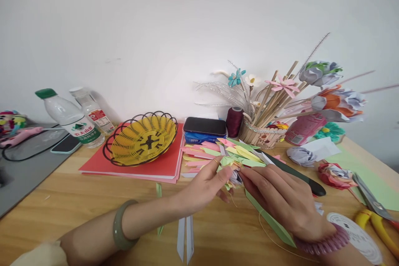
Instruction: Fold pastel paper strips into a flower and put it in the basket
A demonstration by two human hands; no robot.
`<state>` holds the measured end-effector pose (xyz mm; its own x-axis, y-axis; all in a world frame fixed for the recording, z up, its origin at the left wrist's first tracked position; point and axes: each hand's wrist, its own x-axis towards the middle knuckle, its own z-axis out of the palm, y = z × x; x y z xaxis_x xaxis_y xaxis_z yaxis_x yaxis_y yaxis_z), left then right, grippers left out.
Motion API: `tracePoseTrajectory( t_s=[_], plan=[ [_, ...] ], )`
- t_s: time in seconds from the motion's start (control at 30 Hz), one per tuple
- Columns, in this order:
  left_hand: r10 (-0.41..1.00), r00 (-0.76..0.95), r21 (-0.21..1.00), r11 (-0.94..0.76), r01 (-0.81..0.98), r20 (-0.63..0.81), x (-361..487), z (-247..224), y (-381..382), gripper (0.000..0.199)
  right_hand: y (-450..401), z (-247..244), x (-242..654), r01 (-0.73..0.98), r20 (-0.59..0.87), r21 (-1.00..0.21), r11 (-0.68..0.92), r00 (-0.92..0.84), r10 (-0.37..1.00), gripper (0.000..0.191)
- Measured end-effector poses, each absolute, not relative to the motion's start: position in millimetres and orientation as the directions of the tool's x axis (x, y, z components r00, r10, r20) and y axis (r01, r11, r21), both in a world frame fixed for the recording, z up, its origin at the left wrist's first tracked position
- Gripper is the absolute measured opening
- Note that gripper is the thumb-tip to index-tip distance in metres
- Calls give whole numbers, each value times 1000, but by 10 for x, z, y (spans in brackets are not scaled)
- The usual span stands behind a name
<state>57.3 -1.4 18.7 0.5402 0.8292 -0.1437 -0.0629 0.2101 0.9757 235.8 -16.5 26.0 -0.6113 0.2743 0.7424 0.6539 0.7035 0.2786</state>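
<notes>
My left hand grips a small bundle of folded paper in green, yellow, peach and white from the left side. On the bundle's right edge, the fingers of my right hand are pinched. Fingers cover much of the bundle. A thin tan cord trails below it across the table. Behind my hands lies a pile of folded paper strips in pink, yellow, green and white. Two pale strips and a narrow green strip lie near my left forearm; a long green strip runs beneath my right hand.
Left of the hands, a yellow woven basket sits on red paper. Two bottles stand behind it. At right are yellow-handled scissors, paper flowers and a stick-filled pot; a maroon thread spool stands by the wall.
</notes>
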Motion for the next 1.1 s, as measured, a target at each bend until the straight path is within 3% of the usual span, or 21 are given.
tracePoseTrajectory(
  t_s=[0.23, 0.37, 0.63, 0.73, 0.93, 1.0, 1.1],
  plan=[
    [831, 540, 985, 169, -21, -131, 578, 193, -7, 57, -152, 238, 2315, 717, 731, 174, 675, -553, 399, 11],
    [828, 548, 983, 177, -51, -120, 580, 182, 1, 51, -106, 193, 2300, 715, 716, 100, 692, -535, 449, 8],
    [815, 563, 958, 253, -136, -135, 576, 128, 28, 48, -139, 267, 2289, 715, 776, -268, 646, -237, 585, 7],
    [820, 557, 959, 248, -138, -132, 573, 118, 33, 49, -159, 288, 2292, 699, 778, -275, 660, -241, 580, 6],
    [832, 536, 962, 242, -125, -140, 570, 117, 35, 49, -152, 254, 2293, 621, 756, -162, 767, -421, 502, 20],
    [837, 528, 961, 244, -128, -143, 572, 125, 36, 50, -146, 261, 2279, 618, 741, -190, 763, -419, 524, 17],
    [840, 520, 960, 252, -124, -154, 575, 138, 38, 51, -148, 299, 2247, 581, 699, -325, 746, -383, 604, 10]
  ],
)
